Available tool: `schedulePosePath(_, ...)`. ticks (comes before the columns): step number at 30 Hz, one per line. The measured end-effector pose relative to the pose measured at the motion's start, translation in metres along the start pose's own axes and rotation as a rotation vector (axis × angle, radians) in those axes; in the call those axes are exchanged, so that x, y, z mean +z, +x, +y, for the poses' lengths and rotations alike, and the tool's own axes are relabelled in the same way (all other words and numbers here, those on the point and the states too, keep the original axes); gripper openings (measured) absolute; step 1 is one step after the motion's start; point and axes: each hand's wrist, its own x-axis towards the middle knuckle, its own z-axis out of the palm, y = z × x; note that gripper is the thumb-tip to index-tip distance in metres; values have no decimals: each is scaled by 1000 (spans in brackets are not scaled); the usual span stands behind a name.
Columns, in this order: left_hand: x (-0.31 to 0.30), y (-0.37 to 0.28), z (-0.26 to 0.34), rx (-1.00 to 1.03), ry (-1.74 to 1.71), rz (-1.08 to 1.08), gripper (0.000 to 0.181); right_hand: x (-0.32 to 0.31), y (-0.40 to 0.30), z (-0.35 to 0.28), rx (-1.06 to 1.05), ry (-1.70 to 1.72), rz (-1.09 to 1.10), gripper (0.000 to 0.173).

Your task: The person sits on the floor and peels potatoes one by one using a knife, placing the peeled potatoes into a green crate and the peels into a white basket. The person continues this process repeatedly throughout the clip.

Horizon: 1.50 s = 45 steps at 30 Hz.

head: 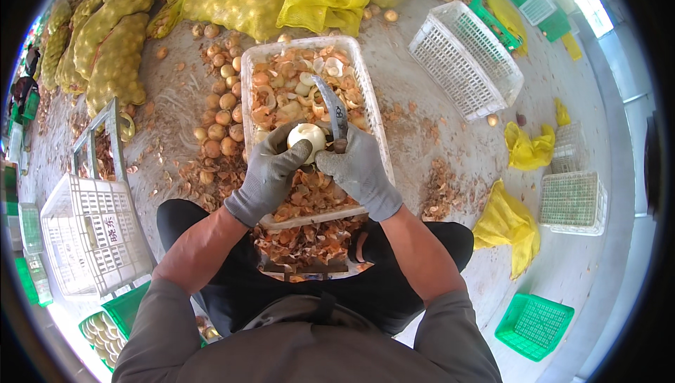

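A whitish peeled onion (307, 139) rests in my left hand (270, 168), which wears a grey knit work glove with a coated palm. My gloved right hand (359, 164) grips the handle of a curved knife (333, 104), its blade angled up and away from me. The right thumb lies close to the onion's lower right side; whether it touches cannot be told. Below both hands, a white plastic crate (377, 119) holds onion skins (311, 198) and several pale peeled onions (303, 87). More dry skins (300, 246) lie between my legs.
Unpeeled onions (228, 101) lie left of the crate. Full mesh sacks (232, 6) line the back. A tall white basket (459, 61) stands at right, yellow mesh bags (509, 230) nearby. At left are a white crate (95, 235) and a green crate of peeled onions (104, 338).
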Motion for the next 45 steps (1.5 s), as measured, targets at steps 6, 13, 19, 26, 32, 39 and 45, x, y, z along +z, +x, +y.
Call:
schedulePosePath(6,0,-2,-2,-27,4,28,50,12,2,14,-60,79,90,47)
schedulePosePath(13,-2,-1,11,-71,115,-81,53,6,8,29,-152,3,136,36)
schedulePosePath(19,-15,2,-3,-98,-4,-184,52,-1,7,28,40,263,154,25)
schedulePosePath(26,-15,2,-16,-15,100,10,57,-5,-6,13,257,516,198,21)
schedulePosePath(32,-3,0,-10,-38,225,87,63,-4,-7,15,258,607,165,19)
schedulePosePath(39,-11,6,-19,63,159,71,57,-4,-3,4,151,253,36,29)
schedulePosePath(45,-7,0,-8,74,306,-13,65,-5,-5,7,102,76,27,35)
